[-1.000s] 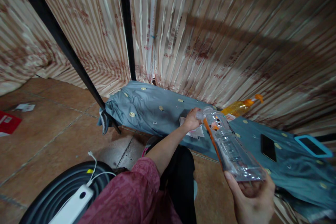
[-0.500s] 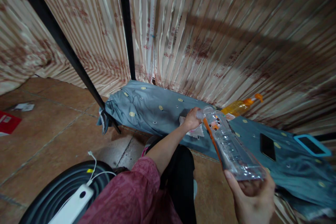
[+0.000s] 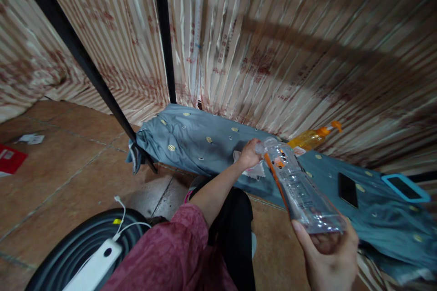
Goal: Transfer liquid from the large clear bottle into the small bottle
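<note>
1. The right hand (image 3: 329,259) holds a clear bottle (image 3: 298,186) by its bottom end. The fingers are curled around it and the thumb is up along its side.
2. The bottle is tilted, with its mouth pointing away and to the left. It looks empty. It has an orange strip down one side and a small orange label near the top. The writing on it is too small to read.
3. The left hand (image 3: 250,154) is at the mouth of the bottle. Its fingers are closed there, but I cannot tell if they hold a cap.
4. Under the left hand lies a white cloth (image 3: 254,172) on a blue sheet (image 3: 191,138) with gold dots.
5. A yellow bottle (image 3: 312,137) with an orange top lies on the sheet by the curtain (image 3: 273,45). Its label cannot be read.
6. A black phone (image 3: 347,189) and a blue-edged phone (image 3: 405,188) lie on the sheet to the right.
7. The curtain has red writing on it, too blurry to read.
8. A white power strip (image 3: 94,268) sits on a dark round thing at the bottom left.
</note>
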### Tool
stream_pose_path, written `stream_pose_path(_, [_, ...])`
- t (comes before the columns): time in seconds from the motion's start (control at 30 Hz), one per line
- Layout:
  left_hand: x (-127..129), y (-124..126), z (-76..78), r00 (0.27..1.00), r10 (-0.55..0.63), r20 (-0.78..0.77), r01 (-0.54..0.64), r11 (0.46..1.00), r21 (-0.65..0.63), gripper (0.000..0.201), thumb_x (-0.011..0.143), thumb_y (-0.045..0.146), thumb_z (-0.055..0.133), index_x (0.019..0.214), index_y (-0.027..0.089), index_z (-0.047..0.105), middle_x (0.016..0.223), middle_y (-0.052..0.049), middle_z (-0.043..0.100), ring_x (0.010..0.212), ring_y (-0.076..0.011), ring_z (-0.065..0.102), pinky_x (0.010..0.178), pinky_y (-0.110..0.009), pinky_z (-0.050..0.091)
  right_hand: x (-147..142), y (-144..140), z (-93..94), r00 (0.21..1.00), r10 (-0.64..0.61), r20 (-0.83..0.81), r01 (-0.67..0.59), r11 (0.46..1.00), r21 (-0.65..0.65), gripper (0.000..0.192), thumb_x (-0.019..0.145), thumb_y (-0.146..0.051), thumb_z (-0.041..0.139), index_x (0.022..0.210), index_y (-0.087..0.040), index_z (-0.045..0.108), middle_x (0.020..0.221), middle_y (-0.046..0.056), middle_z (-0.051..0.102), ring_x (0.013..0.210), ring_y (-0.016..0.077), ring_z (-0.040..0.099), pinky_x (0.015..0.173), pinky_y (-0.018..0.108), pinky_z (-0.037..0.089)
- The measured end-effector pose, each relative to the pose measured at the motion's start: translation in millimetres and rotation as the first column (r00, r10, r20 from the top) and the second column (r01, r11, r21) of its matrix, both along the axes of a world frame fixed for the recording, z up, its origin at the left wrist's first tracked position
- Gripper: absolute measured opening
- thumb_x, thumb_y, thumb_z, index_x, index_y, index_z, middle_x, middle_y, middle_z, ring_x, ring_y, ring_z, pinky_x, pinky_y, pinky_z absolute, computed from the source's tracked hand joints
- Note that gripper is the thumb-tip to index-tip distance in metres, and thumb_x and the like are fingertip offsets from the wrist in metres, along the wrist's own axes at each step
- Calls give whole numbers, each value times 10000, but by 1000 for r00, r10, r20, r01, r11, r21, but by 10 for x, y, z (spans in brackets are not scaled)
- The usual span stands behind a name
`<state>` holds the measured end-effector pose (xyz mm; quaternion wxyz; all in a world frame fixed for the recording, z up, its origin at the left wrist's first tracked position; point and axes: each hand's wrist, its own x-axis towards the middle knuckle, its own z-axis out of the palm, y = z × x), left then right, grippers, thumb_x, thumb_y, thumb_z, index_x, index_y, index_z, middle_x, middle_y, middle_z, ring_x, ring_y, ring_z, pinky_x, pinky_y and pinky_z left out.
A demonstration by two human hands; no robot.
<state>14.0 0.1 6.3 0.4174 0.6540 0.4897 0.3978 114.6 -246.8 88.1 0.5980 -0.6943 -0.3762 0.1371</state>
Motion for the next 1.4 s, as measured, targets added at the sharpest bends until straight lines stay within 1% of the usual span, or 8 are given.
stream_pose_path(0.3, [-5,7,0,1000,-11,-20,11,999,33,486,746,164,768,1206,185,612,1223,-102,690,1154,-271,651,1039,-382,519,-56,32,65,998,-25,-50,25,1000,1,1059,442,-508,948,1358,-159,546,1105,138,664,901,287,672,788,448,572])
stream_pose_path(0.43, [3,22,-9,999,-25,-42,26,999,20,467,780,200,756,1219,182,598,1229,-101,685,1157,-265,650,1044,-381,518,-60,40,78,999,-25,-20,25,1000,8,1040,437,-496,947,1333,-145,551,1112,149,664,879,284,672,756,434,573])
stream_pose_path(0.57, [8,19,-8,997,-20,-72,21,1000,19,458,800,213,740,1231,202,586,1243,-85,676,1164,-252,648,1045,-370,519,-67,44,90,999,-29,-30,29,1000,9,1041,419,-491,948,1317,-137,555,1104,159,673,892,293,675,769,444,573])
stream_pose_path(0.67, [4,10,3,997,-18,-77,20,1000,20,449,802,211,734,1226,199,587,1242,-89,677,1165,-253,646,1047,-374,518,-71,44,99,998,-42,-37,43,999,6,1065,410,-497,952,1329,-145,545,1144,176,669,928,306,679,798,466,575])
stream_pose_path(0.83, [-1,8,20,997,-27,-79,29,999,21,465,793,191,731,1235,184,587,1255,-105,673,1180,-262,639,1051,-376,513,-64,46,87,999,-33,-22,33,999,0,1064,431,-540,943,1343,-164,542,1111,146,672,911,297,677,790,461,574])
stream_pose_path(1.03, [5,11,5,996,-13,-85,15,1000,19,471,788,198,738,1235,203,590,1238,-87,677,1158,-257,646,1035,-378,522,-52,34,71,999,-39,-22,39,999,-9,1151,430,-552,944,1415,-143,510,1120,164,668,910,305,678,800,483,572])
stream_pose_path(1.27, [5,11,14,996,-26,-82,28,999,27,472,806,233,749,1247,169,594,1264,-124,673,1180,-269,642,1044,-377,517,-43,34,56,999,-29,-19,29,1000,-1,1138,439,-556,946,1418,-165,517,1126,151,677,903,293,682,824,502,578])
stream_pose_path(1.4, [14,18,12,997,-20,-79,22,999,36,441,821,238,740,1232,164,599,1253,-124,678,1176,-266,645,1049,-383,518,-37,32,57,999,-38,-9,38,999,-8,1140,437,-563,945,1416,-157,526,1181,180,676,943,317,692,852,532,576])
